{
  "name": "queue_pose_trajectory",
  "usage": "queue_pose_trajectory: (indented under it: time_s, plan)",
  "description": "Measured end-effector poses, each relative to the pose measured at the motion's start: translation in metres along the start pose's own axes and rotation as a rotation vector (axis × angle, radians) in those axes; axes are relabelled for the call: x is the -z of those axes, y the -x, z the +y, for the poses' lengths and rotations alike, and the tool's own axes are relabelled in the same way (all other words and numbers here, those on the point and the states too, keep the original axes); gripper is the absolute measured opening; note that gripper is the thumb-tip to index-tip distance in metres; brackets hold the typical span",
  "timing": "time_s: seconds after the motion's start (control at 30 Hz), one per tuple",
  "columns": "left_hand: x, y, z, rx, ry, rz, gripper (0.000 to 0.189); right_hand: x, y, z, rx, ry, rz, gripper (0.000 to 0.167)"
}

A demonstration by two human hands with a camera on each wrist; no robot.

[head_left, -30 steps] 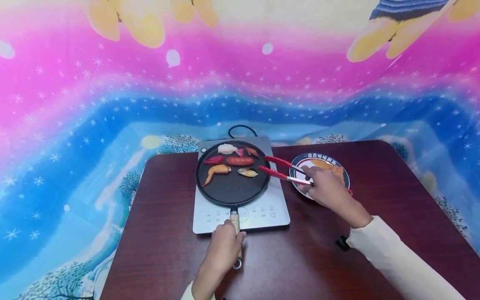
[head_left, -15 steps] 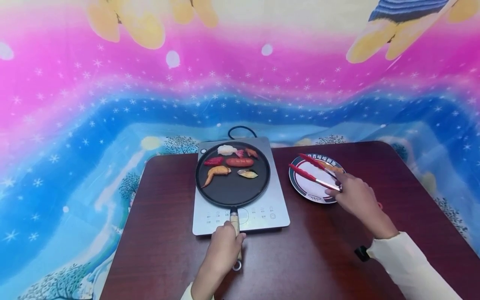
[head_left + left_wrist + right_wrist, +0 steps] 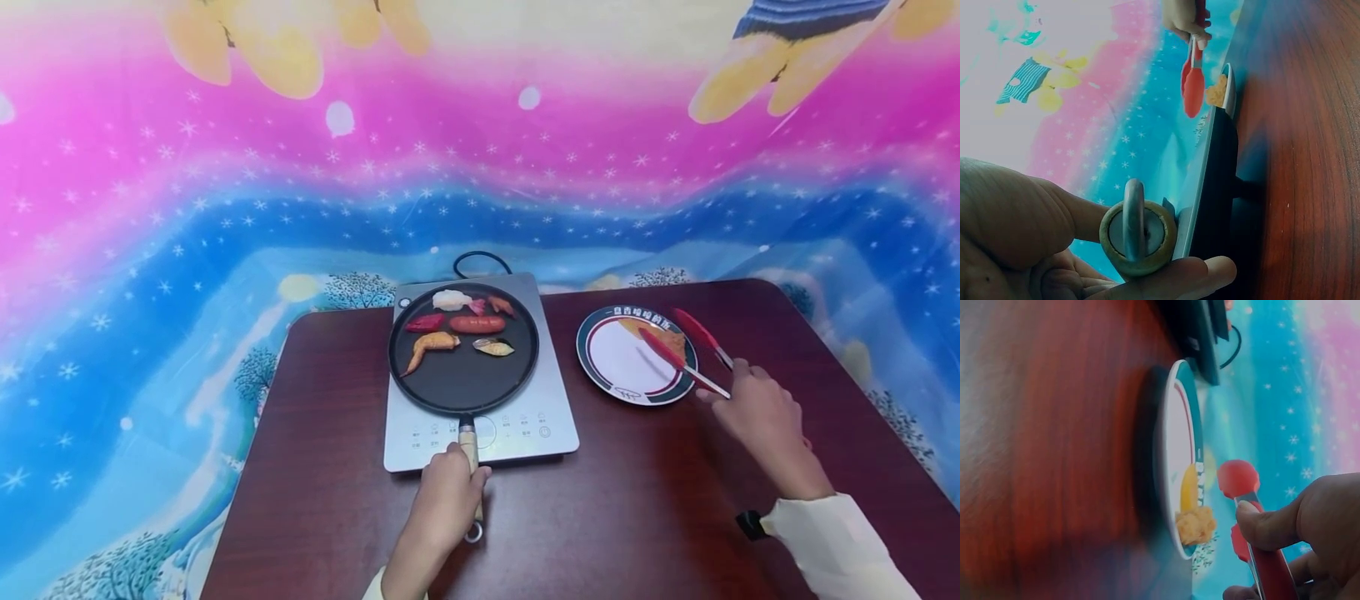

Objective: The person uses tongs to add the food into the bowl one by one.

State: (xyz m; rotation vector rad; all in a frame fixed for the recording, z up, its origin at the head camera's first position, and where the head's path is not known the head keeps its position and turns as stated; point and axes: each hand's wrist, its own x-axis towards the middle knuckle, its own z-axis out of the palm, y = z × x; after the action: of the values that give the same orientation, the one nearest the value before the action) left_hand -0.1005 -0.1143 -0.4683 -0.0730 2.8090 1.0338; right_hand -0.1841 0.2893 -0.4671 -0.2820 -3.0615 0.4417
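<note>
My left hand [image 3: 450,496] grips the wooden handle [image 3: 468,450] of a round black frying pan [image 3: 465,387]. In the pan lie a sausage [image 3: 477,324], a chicken wing [image 3: 431,343], a mussel [image 3: 494,347], a white piece with a pink tail [image 3: 452,300], a red piece [image 3: 425,322] and a small brownish piece [image 3: 500,306]. My right hand [image 3: 768,421] holds red-tipped tongs [image 3: 663,348], their arms spread, above the right side of a plate [image 3: 611,358]. On that plate rest a golden crumbly piece [image 3: 1196,525] and a flat yellow piece [image 3: 1189,487], apart from the tongs in the right wrist view.
The pan stands on a silver induction cooker [image 3: 558,417], with a black cable [image 3: 480,254] looping behind it. Both cooker and plate are on a dark reddish wooden table [image 3: 600,533]. A colourful printed cloth [image 3: 480,183] hangs behind the table.
My right hand has drawn the tongs from beside the pan rightward across the plate, uncovering most of it. The left hand still grips the handle, and the food in the pan lies as before.
</note>
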Motion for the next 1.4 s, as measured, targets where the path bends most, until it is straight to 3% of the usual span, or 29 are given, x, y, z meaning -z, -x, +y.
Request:
queue_pose_trajectory:
  time_s: [0.5, 0.7, 1.03, 1.4]
  plan:
    - [0.001, 0.001, 0.0, -0.017, -0.004, 0.001, 0.032, -0.019, 0.003, 0.007, -0.124, 0.055, -0.08, 0.083]
    - [0.001, 0.001, 0.0, -0.025, 0.003, 0.006, 0.031, -0.024, 0.004, 0.007, -0.111, 0.098, -0.052, 0.077]
    - [0.0, 0.001, 0.0, -0.03, -0.003, 0.003, 0.032, -0.03, 0.007, 0.013, -0.021, 0.118, 0.041, 0.064]
    - [0.002, 0.001, 0.0, -0.034, -0.005, -0.011, 0.032, -0.032, 0.008, 0.013, -0.022, 0.093, 0.054, 0.059]
